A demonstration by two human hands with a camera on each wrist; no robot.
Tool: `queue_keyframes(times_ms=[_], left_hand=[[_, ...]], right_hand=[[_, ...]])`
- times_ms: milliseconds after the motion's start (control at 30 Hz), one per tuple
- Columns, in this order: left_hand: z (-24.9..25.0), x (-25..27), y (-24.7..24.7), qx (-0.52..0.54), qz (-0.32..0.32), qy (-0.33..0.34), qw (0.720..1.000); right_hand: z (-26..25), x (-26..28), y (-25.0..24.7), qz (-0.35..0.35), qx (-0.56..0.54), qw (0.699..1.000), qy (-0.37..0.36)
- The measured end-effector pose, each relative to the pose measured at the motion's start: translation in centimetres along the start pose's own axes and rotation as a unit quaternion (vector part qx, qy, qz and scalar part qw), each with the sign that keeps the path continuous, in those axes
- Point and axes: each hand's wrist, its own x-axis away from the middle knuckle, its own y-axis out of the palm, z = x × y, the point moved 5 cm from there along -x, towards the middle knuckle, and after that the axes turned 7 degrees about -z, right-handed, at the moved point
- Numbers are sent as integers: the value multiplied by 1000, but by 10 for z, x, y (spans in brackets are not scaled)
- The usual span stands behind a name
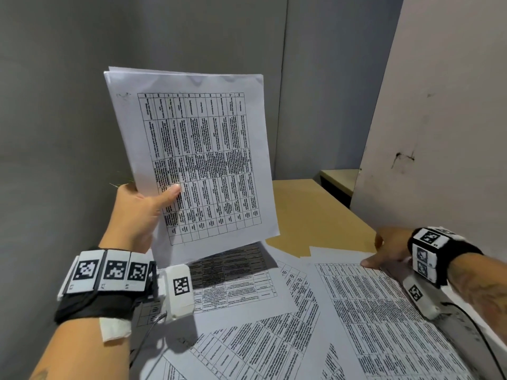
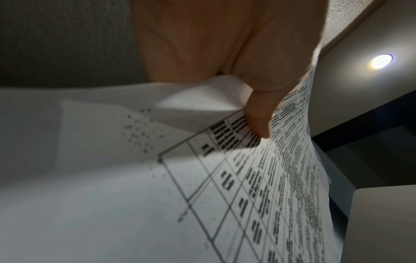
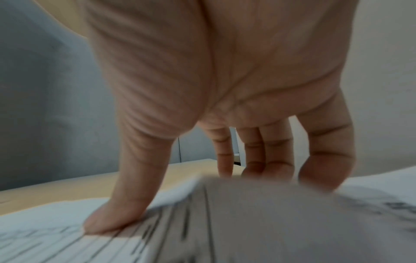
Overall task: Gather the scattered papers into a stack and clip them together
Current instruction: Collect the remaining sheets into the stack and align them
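My left hand (image 1: 153,197) holds a stack of printed table sheets (image 1: 192,149) upright above the table's left side. Its thumb (image 2: 256,113) lies on the front page (image 2: 225,195), and the fingers are hidden behind. Several more printed sheets lie scattered and overlapping on the tan table (image 1: 310,209). My right hand (image 1: 389,248) is at the far edge of the right-hand sheet (image 1: 384,311). The thumb (image 3: 108,218) presses on top of this sheet (image 3: 112,240). The fingers (image 3: 324,160) reach down behind its raised, blurred edge. No clip is in view.
Other loose sheets lie in the middle (image 1: 241,281) and at the front (image 1: 247,346). A grey partition (image 1: 192,37) stands behind the table and a white panel (image 1: 439,105) on the right. A black cable (image 1: 472,333) runs under my right wrist.
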Motion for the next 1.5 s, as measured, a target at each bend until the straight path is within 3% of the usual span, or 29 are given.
queue_keyframes(times_ms=[133,200,633,700,800,867,933,1033,1200,1267,1367,1500], left_hand=[[1,1,1,-13,-8,1,1000],[2,2,1,-21,-14,6,1000],[-2,-1,2,-30,-26,34,999],[-3,-2,2,-19,-26,38,999],[-3,-2,2,-26,-37,36,998],[-2,-2,3,-37,-37,34,998],[-3,-1,5,-28,-38,39,998],[-2,3,13,-8,-39,33,999],[-7,-2,9,-20,-39,37,998],[-9,-2,8,-28,-39,35,998],[-9,-1,11,-38,-44,39,998],[-11,-3,9,-43,-55,34,997]], right_hand=[[3,-5,0,15,28,999,-3],[7,-12,-2,28,5,999,-40],[5,-26,6,-65,-7,990,-128],[3,-25,7,-45,1,989,-139],[-9,-15,-5,13,18,977,-212],[-21,2,-24,87,22,964,-249],[-36,32,-49,199,40,943,-265],[-68,92,-74,318,100,876,-349],[-122,185,-84,414,239,747,-461],[-133,212,-97,461,241,717,-464],[-140,219,-110,463,205,729,-460],[-128,174,-99,345,162,821,-424]])
